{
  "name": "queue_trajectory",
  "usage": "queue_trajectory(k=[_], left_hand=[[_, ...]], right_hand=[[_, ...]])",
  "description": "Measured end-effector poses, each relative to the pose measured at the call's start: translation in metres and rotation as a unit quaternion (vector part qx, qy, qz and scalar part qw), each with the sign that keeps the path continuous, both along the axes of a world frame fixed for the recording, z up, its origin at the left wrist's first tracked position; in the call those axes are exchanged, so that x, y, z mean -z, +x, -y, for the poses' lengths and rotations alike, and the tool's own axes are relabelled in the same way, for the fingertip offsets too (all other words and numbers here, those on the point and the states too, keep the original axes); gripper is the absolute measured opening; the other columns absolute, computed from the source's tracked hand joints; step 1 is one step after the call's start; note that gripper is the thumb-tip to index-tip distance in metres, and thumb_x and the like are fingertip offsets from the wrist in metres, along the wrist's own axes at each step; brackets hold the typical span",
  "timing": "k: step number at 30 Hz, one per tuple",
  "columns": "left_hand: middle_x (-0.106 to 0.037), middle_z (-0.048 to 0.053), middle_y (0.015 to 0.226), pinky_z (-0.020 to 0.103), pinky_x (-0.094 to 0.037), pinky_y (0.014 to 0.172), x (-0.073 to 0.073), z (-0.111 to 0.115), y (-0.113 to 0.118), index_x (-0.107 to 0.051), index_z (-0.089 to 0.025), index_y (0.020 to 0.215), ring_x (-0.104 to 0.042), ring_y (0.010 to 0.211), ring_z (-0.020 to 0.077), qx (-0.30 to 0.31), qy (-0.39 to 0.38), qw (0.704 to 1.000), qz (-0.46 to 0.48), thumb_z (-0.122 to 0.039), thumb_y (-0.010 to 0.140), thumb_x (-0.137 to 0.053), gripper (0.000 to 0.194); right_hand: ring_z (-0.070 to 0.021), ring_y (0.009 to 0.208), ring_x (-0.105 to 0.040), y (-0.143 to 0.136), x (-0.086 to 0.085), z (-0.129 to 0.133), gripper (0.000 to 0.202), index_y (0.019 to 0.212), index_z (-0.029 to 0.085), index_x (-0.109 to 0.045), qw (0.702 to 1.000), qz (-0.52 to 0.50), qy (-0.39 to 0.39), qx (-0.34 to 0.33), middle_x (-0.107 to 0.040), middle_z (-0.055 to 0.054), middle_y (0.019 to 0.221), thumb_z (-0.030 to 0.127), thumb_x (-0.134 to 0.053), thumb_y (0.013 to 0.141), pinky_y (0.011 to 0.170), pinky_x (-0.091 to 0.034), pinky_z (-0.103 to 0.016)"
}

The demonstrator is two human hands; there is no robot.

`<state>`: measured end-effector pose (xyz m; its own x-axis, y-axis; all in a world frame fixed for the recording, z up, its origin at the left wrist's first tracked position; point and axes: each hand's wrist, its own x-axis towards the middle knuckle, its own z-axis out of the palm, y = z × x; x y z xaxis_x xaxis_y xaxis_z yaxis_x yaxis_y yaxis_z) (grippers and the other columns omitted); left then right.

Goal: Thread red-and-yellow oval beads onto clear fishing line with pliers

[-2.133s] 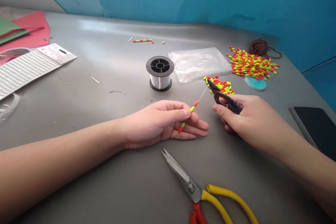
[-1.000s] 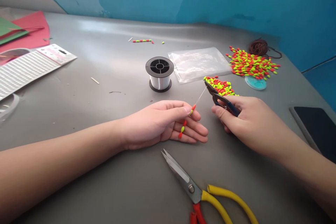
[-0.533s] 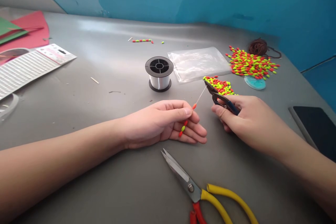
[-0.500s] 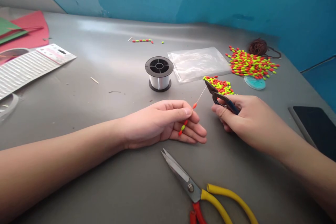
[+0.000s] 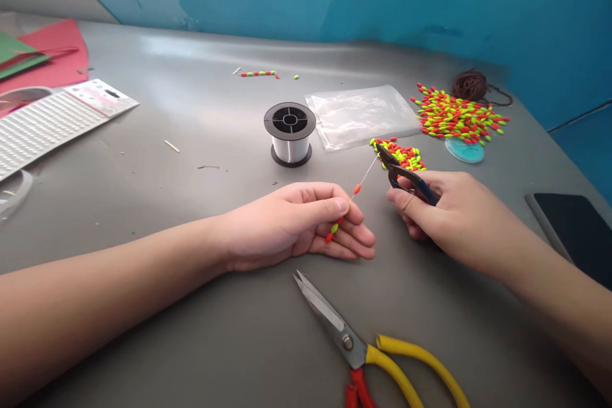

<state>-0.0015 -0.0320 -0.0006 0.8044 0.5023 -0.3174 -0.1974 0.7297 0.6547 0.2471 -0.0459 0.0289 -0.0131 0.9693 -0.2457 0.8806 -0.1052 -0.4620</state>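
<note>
The left hand's (image 5: 308, 220) grip is clamping one line (image 5: 368, 172); one orange bead (image 5: 357, 189) is sitting on it between both hands, three beads (image 5: 335, 228) are showing below. The right hand's (image 5: 442, 207) grip is clasping one pair of pliers (image 5: 404, 173) at the line's end. Two bead piles (image 5: 459, 118) are lying on the surface (image 5: 191, 331).

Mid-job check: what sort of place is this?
Most likely a craft worktable, though most of the room is out of view. What suggests it: a spool of pale line, a heap of red and yellow-green beads, and a pliers-like tool in the right hand.
</note>
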Motion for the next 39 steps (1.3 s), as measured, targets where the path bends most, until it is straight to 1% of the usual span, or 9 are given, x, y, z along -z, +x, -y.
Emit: queue_trajectory(k=[6,9,11,15,18,22,28,34,39], left_hand=[[-0.079,0.016,0.105,0.041,-0.058,0.101,-0.001,0.001,-0.002,-0.069,-0.013,0.103,-0.080,0.102,0.0256,-0.004,-0.008,1.000,-0.001,-0.026,0.108,-0.055,0.020],[-0.080,0.017,0.105,0.046,-0.057,0.103,-0.002,0.001,-0.002,-0.069,-0.015,0.112,-0.080,0.101,0.0277,-0.004,-0.015,1.000,-0.007,-0.033,0.107,-0.057,0.023],[-0.079,0.017,0.105,0.048,-0.057,0.103,-0.003,0.001,-0.001,-0.069,-0.015,0.114,-0.080,0.101,0.0281,-0.003,-0.015,1.000,-0.015,-0.037,0.107,-0.057,0.025],[-0.079,0.015,0.103,0.042,-0.059,0.100,-0.003,0.000,0.000,-0.069,-0.014,0.108,-0.080,0.100,0.0262,-0.001,-0.015,1.000,-0.004,-0.032,0.108,-0.055,0.023],[-0.079,0.014,0.101,0.038,-0.060,0.097,-0.002,0.001,-0.001,-0.067,-0.013,0.102,-0.081,0.098,0.0244,0.001,-0.016,1.000,0.009,-0.027,0.109,-0.052,0.022],[-0.078,0.014,0.100,0.037,-0.061,0.096,-0.001,0.001,-0.001,-0.067,-0.013,0.099,-0.081,0.098,0.0238,0.005,-0.014,1.000,0.016,-0.026,0.110,-0.051,0.023],[-0.078,0.014,0.100,0.041,-0.060,0.100,-0.001,0.001,-0.001,-0.067,-0.013,0.098,-0.081,0.097,0.0235,0.009,-0.012,1.000,0.026,-0.025,0.109,-0.051,0.023],[-0.078,0.013,0.099,0.042,-0.060,0.101,-0.001,0.000,-0.001,-0.067,-0.012,0.099,-0.080,0.096,0.0224,0.014,-0.009,1.000,0.023,-0.025,0.110,-0.051,0.023],[-0.078,0.012,0.099,0.043,-0.060,0.102,-0.001,0.000,-0.001,-0.067,-0.013,0.100,-0.080,0.096,0.0220,0.016,-0.004,1.000,0.018,-0.026,0.109,-0.053,0.022]], right_hand=[[-0.0202,0.056,-0.053,0.000,-0.001,0.000,0.038,0.068,0.025,-0.052,1.000,-0.004,-0.002,-0.009,-0.060,-0.001,0.058,0.055,-0.056,0.091,0.053,-0.033,-0.034],[-0.0201,0.055,-0.052,-0.002,-0.001,0.002,0.039,0.068,0.025,-0.053,1.000,0.005,0.003,-0.021,-0.061,-0.001,0.058,0.056,-0.055,0.092,0.054,-0.033,-0.034],[-0.0203,0.057,-0.052,-0.004,-0.001,0.004,0.036,0.071,0.025,-0.058,0.999,0.017,0.025,-0.037,-0.064,-0.002,0.061,0.054,-0.055,0.093,0.055,-0.034,-0.034],[-0.0207,0.060,-0.052,-0.007,0.000,0.008,0.029,0.081,0.027,-0.068,0.995,0.047,0.068,-0.060,-0.069,-0.002,0.067,0.049,-0.057,0.094,0.057,-0.035,-0.034],[-0.0210,0.060,-0.054,-0.007,0.000,0.009,0.029,0.085,0.026,-0.072,0.994,0.055,0.070,-0.061,-0.071,-0.002,0.069,0.049,-0.057,0.095,0.057,-0.036,-0.034],[-0.0224,0.066,-0.061,-0.007,0.001,0.009,0.029,0.090,0.026,-0.074,0.995,0.046,0.064,-0.059,-0.077,-0.004,0.081,0.049,-0.057,0.096,0.061,-0.041,-0.035],[-0.0216,0.059,-0.056,-0.007,0.000,0.007,0.030,0.080,0.027,-0.068,0.997,0.039,0.050,-0.050,-0.070,-0.002,0.066,0.050,-0.057,0.094,0.058,-0.037,-0.035],[-0.0204,0.055,-0.056,-0.005,-0.003,0.006,0.037,0.073,0.026,-0.060,0.999,0.019,0.014,-0.030,-0.069,-0.002,0.062,0.057,-0.053,0.092,0.057,-0.037,-0.034],[-0.0193,0.053,-0.053,-0.004,-0.001,0.004,0.040,0.068,0.026,-0.055,0.999,0.014,0.014,-0.029,-0.065,-0.001,0.057,0.058,-0.052,0.091,0.055,-0.035,-0.034]])
